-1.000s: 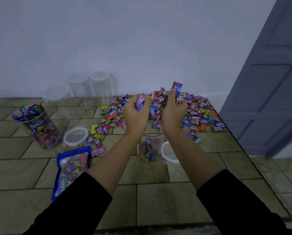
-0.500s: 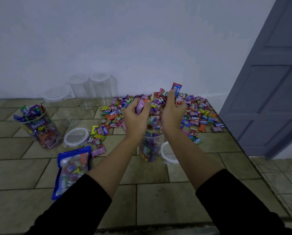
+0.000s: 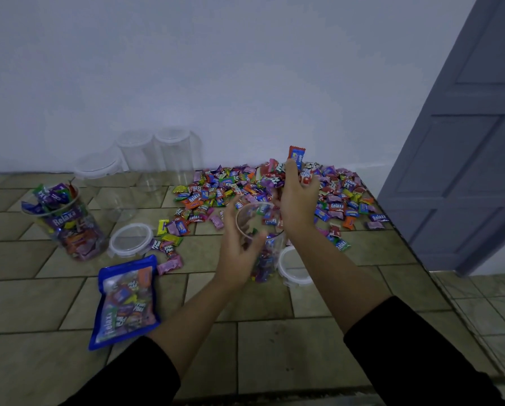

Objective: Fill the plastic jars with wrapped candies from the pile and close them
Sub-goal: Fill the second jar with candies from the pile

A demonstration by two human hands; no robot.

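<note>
Right hand (image 3: 296, 197) clutching candies (image 3: 296, 153) above jar (image 3: 263, 244); left hand (image 3: 239, 250) spread.

A plain room in what looks like a home, seen from above. A counter (image 3: 274, 332) covered in beige-brown rectangular tiles with dark grout runs along a bare, pale painted wall (image 3: 216, 68). To the right stands a grey-blue panelled door (image 3: 465, 142), and below it a floor (image 3: 485, 294) of similar tiles. The light is dim and bluish. Loose wrapped sweets and clear plastic jars lie spread on the counter, with no shop fittings or machinery visible.
</note>
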